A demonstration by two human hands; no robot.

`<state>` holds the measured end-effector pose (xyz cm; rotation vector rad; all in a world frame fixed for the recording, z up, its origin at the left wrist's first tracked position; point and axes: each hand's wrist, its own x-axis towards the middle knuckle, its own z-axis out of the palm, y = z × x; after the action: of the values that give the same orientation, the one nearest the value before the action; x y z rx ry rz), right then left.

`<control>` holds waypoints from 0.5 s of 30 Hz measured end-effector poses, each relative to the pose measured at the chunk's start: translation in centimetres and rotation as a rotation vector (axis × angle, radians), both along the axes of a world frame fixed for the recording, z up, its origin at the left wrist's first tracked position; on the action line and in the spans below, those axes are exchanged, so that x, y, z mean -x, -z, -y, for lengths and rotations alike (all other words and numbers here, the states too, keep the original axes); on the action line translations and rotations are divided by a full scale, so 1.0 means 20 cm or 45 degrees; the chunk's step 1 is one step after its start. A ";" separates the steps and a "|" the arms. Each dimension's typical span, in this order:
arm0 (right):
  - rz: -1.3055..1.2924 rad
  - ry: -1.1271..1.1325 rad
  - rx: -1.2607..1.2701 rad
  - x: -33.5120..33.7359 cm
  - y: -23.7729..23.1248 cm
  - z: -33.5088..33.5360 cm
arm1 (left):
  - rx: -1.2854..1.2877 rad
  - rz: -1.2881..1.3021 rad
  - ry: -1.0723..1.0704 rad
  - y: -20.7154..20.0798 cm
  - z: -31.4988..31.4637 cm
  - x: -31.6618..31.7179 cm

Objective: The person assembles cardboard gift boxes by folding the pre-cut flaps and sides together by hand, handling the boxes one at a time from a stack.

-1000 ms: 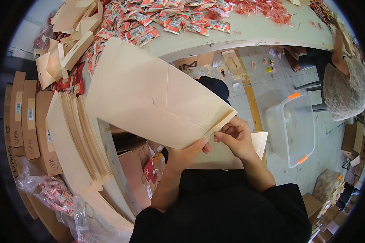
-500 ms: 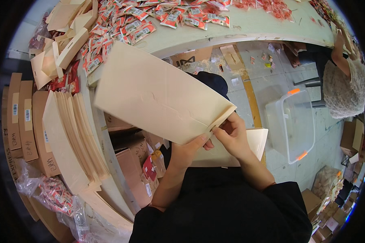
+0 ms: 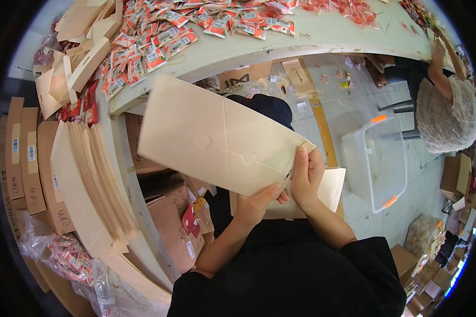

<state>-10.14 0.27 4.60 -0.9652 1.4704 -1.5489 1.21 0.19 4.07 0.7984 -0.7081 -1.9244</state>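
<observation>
Both hands hold a flat, cream-coloured cardboard box blank (image 3: 211, 132) out in front of me, tilted up to the left. It has crease lines and curved cut tabs. My left hand (image 3: 256, 206) grips its lower edge, thumb on top. At the near right corner my right hand (image 3: 308, 177) pinches the board, thumb on the face and fingers behind it, mostly hidden. A second cream cardboard piece (image 3: 325, 195) lies across my lap beneath the hands.
Small red-and-white packets (image 3: 169, 37) are heaped on the table (image 3: 322, 34). Folded cream boxes (image 3: 87, 66) and a stack of flat blanks (image 3: 87, 179) are to my left. A clear plastic bin (image 3: 375, 164) stands on the floor at right. Another person (image 3: 447, 111) sits far right.
The blank has swung slightly right and down at its far end. My right hand has shifted from the folded edge strip to a thumb-on-top grip at the corner, and the strip lies flatter.
</observation>
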 end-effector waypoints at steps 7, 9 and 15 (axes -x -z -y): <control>0.440 -0.415 -0.166 0.11 0.07 -0.01 | -0.049 -0.027 -0.107 -0.01 0.02 -0.04; 0.430 -0.410 0.014 0.12 0.11 0.03 | -0.054 -0.035 -0.107 0.00 0.04 -0.05; 0.182 -0.008 -0.066 0.12 0.06 0.03 | 0.168 0.230 0.283 0.08 0.00 -0.05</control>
<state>-12.47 -0.33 3.41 -0.8111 1.3987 -1.5346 2.22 0.21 2.43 0.8462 -1.0615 -1.9935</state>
